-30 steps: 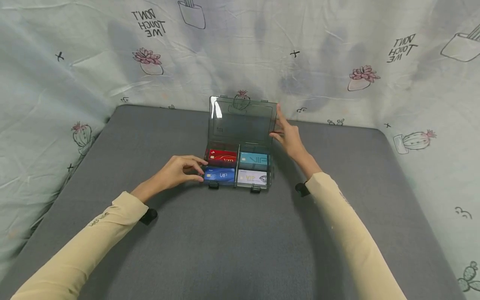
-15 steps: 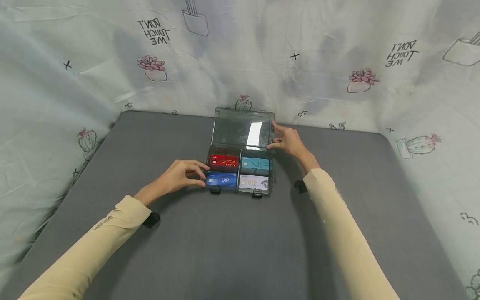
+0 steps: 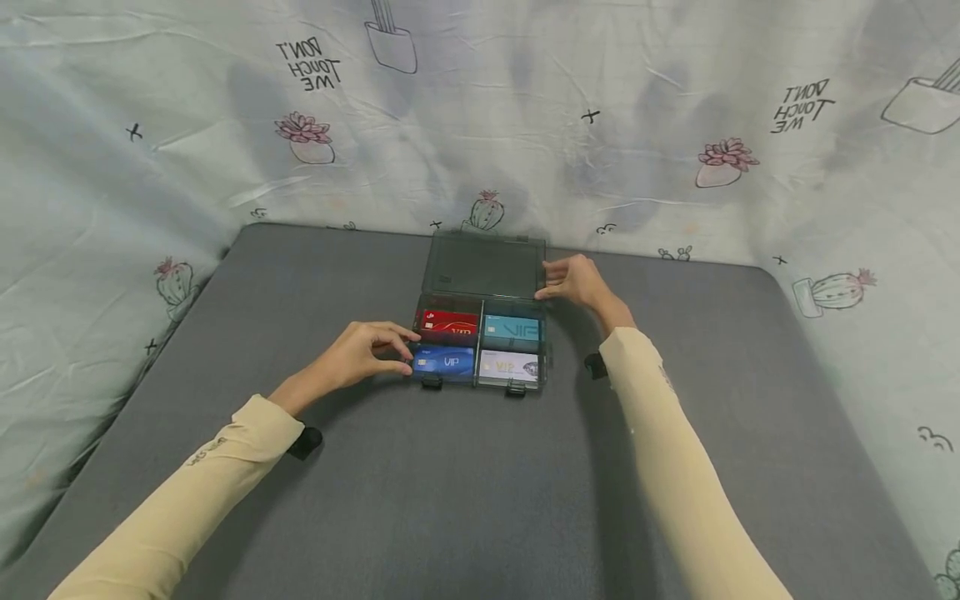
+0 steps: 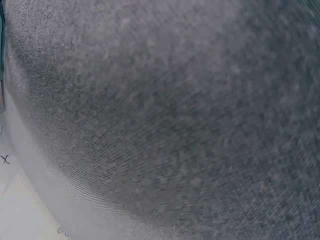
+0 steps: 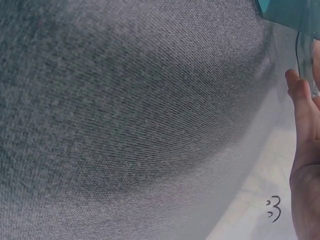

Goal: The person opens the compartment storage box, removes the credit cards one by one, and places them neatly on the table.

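A smoky transparent plastic box (image 3: pixel 474 386) stands with its hinged lid (image 3: pixel 487 265) tilted far back. In its rear compartments lie a red card (image 3: pixel 450 322) and a light-blue card (image 3: pixel 512 327). The front ones hold a blue card (image 3: pixel 444 362) and a white card (image 3: pixel 508 366), marked VIP. My left hand (image 3: pixel 358 354) touches the box's left side with fingertips and thumb. At the lid's right edge, my right hand (image 3: pixel 581 283) pinches it between thumb and fingers; the right wrist view shows fingers (image 5: pixel 302 100) against that clear edge. The left wrist view hides the left hand.
The box stands on a grey cloth-covered table (image 3: pixel 450 500), towards its far side. Behind and beside it hangs a pale curtain (image 3: pixel 637 67) printed with plants and mirrored lettering. Two clasps jut from the box's front, one of them a black latch (image 3: pixel 432 383).
The lid has tilted further back and down, away from me, with my right hand lowering along with it. My left hand stays at the box's left side. The head view has shifted slightly.
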{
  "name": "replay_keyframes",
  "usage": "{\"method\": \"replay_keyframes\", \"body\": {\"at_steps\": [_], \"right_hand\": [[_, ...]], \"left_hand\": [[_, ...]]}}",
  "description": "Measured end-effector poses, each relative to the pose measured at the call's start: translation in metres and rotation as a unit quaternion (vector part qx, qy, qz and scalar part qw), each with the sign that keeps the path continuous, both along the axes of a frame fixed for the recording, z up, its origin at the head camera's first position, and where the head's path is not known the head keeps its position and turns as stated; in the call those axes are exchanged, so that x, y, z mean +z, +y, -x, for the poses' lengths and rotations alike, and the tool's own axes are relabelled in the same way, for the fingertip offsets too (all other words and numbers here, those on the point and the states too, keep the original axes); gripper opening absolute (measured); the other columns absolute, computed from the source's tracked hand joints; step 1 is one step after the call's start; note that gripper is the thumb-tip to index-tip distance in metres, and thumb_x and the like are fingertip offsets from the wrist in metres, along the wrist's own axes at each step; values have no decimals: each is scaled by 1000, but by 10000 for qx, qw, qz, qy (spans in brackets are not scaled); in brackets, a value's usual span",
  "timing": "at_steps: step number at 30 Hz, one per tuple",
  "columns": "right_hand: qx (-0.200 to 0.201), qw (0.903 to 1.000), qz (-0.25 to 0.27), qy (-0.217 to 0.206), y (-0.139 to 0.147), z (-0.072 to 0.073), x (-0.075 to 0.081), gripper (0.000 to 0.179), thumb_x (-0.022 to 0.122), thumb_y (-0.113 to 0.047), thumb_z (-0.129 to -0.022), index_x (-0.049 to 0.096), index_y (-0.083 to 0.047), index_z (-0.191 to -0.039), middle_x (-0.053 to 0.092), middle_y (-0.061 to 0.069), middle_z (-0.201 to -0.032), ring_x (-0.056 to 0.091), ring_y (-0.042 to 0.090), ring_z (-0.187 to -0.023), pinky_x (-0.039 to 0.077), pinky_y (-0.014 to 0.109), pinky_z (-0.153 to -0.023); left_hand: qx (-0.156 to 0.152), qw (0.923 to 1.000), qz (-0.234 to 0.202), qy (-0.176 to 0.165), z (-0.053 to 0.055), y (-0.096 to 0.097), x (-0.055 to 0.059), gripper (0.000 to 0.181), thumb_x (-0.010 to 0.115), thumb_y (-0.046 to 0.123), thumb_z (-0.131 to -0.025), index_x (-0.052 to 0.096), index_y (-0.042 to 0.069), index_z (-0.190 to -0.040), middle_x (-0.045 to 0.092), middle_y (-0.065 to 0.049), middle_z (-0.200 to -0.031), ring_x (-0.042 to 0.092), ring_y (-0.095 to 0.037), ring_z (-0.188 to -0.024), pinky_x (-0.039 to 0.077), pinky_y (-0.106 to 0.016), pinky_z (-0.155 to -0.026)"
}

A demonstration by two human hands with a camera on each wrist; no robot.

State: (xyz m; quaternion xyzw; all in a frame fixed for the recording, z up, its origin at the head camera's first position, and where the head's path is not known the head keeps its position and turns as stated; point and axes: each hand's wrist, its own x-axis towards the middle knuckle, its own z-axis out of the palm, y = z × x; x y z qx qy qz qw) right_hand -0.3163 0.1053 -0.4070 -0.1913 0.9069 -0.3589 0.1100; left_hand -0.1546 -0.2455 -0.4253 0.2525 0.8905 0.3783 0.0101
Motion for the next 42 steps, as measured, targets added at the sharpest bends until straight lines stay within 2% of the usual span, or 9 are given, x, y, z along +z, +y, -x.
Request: {"method": "replay_keyframes", "body": {"at_steps": [5,13,19,25,27,34,39,42], "right_hand": [[-54,9999,-9,-85,3,-1,1,53,79,-17,-80,60,4,-125,61,18,-125,63,32,-108,51,45,-93],[-53,9998,-42,-177,6,1,1,42,78,-21,-82,68,2,-116,62,17,-123,60,33,-111,50,47,-92],[-81,9995,170,-256,11,1,-2,44,75,-29,-85,67,-2,-120,64,16,-122,60,32,-112,49,47,-94],[53,9970,627,-456,23,-6,-5,48,67,-27,-92,58,-3,-131,57,18,-131,57,33,-114,46,49,-98],[126,9952,802,-552,27,-10,-5,48,66,-25,-93,55,-2,-134,53,18,-136,54,33,-118,44,49,-100],[147,9831,1623,-836,36,-39,10,49,63,-17,-95,49,1,-138,49,19,-140,51,34,-124,44,43,-102],[47,9731,2033,-1086,38,-53,5,50,63,-16,-95,47,1,-139,48,17,-141,55,27,-121,46,42,-100],[86,9637,2326,-1308,37,-65,5,50,62,-13,-95,45,2,-140,45,20,-143,54,26,-122,44,43,-101]], "left_hand": [[53,9998,-62,-196,2,2,3,13,82,14,-73,75,11,-83,67,-11,-116,63,-28,-106,55,-44,-85],[134,9990,-47,-417,4,3,11,13,82,14,-72,75,13,-83,67,-10,-117,62,-29,-109,54,-44,-88],[151,9988,-61,-462,6,3,13,13,82,15,-72,75,13,-83,67,-11,-117,62,-30,-110,54,-43,-87],[135,9986,-115,-489,6,2,11,12,82,14,-73,75,14,-83,67,-10,-118,62,-28,-110,54,-40,-87],[165,9986,-116,-486,6,2,11,12,82,13,-73,75,13,-83,67,-10,-118,62,-27,-110,54,-40,-87],[150,9987,-79,-476,4,0,9,13,82,13,-73,75,12,-84,67,-11,-118,61,-29,-111,53,-41,-89],[82,9991,-147,-384,2,-2,5,13,82,11,-72,75,12,-83,67,-13,-118,62,-30,-110,53,-41,-88],[47,9992,-186,-352,1,-3,3,13,82,11,-72,75,11,-84,66,-14,-118,62,-31,-109,53,-42,-88]]}}
